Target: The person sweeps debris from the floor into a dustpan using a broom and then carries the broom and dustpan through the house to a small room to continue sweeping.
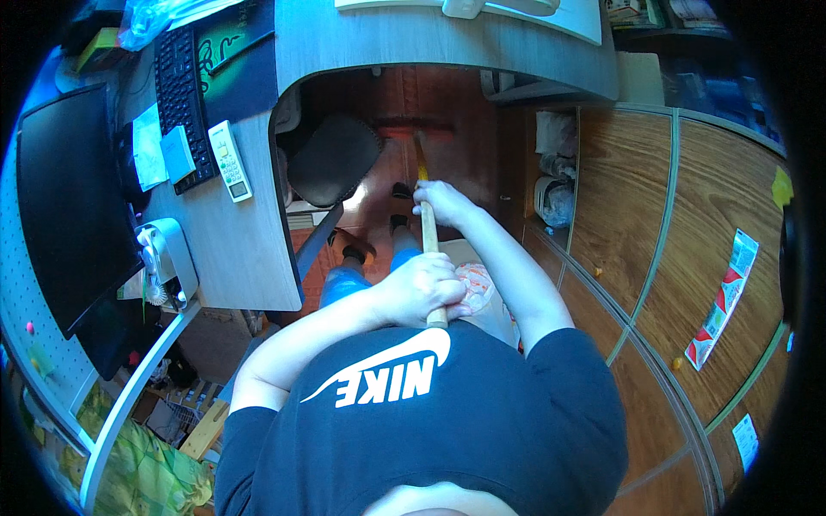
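My left hand (423, 290) is wrapped around the top end of a pale wooden handle (430, 235), close to my chest. Farther down the same handle, my right hand (442, 203) grips it too. The shaft turns yellow below that hand and runs away from me to a wide reddish head (416, 131) on the floor under the desk. Whether this long-handled floor tool is a broom or a mop is too dark to tell. Left of it is a dark stool seat (335, 161). A whitish bin or bag (477, 290) stands below my right forearm.
A desk (226, 258) curves around the left and far sides, bearing a monitor (74, 206), a keyboard (181, 109) and a remote control (230, 161). Wood-grain cabinet doors (619, 174) line the right. A metal rail (135, 400) and green patterned fabric (148, 461) lie lower left.
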`<action>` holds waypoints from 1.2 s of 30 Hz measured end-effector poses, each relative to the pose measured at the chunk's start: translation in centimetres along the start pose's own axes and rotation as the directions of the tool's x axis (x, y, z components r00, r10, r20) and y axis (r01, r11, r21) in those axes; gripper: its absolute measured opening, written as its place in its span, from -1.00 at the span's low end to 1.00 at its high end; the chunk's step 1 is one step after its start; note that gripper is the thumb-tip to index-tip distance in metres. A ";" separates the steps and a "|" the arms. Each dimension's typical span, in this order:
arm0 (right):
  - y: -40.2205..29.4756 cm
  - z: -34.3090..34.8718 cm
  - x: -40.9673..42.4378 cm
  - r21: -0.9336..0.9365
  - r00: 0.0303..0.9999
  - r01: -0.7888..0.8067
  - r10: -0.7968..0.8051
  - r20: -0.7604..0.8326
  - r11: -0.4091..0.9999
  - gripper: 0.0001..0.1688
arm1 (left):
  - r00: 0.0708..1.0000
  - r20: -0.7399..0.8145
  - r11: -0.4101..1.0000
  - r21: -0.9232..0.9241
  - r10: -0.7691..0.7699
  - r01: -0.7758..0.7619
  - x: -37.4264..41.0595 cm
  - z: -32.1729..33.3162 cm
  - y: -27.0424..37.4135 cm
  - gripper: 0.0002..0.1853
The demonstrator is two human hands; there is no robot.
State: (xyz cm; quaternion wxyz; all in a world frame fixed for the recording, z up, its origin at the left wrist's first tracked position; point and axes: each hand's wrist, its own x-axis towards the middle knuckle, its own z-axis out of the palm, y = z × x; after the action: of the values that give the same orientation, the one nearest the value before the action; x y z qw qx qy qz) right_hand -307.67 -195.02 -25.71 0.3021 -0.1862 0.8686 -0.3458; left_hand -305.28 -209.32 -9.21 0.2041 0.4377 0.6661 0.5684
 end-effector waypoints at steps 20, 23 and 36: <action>4.1 -1.6 3.4 0.638 0.935 -0.267 0.355 -0.011 0.722 -0.85 | 0.961 -0.261 0.990 0.133 0.089 -0.055 2.4 -1.1 -1.5 -0.81; 3.7 -0.4 3.8 0.056 0.994 -0.105 0.106 -0.024 0.993 -0.88 | 0.932 -0.361 0.993 0.112 -0.001 0.044 1.1 -0.9 -1.9 -0.85; -1.3 1.6 -5.7 0.344 0.965 -0.187 0.238 -0.113 0.920 -0.84 | 0.979 -0.202 0.995 -0.087 0.032 -0.050 1.9 -0.6 5.2 -0.78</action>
State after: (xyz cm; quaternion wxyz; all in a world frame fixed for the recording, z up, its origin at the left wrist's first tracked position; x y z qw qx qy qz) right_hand -302.17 -193.63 -23.45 0.2972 -0.0104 0.8340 -0.4648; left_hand -304.88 -208.29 -3.78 0.1438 0.3819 0.6476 0.6435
